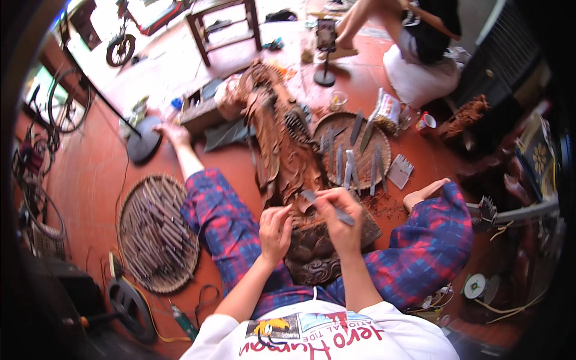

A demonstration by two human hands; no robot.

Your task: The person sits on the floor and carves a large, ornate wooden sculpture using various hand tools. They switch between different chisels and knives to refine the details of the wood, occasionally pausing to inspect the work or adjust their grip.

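Between my legs lies a long reddish-brown wood carving [281, 129] with flowing, robe-like folds, its broad carved base [315, 264] toward me. My right hand [343, 219] is closed around a flat grey metal scraper blade [344, 216], which sticks out on both sides of the fingers. One end of the blade points left, over the lower part of the carving. My left hand [276, 233] is beside it, left of the base, with thumb and fingers drawn together in a pinch. Whatever those fingers hold is too small to make out.
A round woven tray [384, 174] with flat blades stands right of the carving; another basket [133, 240] of many chisel-like tools sits left. A phone stand [324, 78], a black stand base [144, 141] and a wooden stool [231, 45] are farther off. Another person [429, 36] sits back right.
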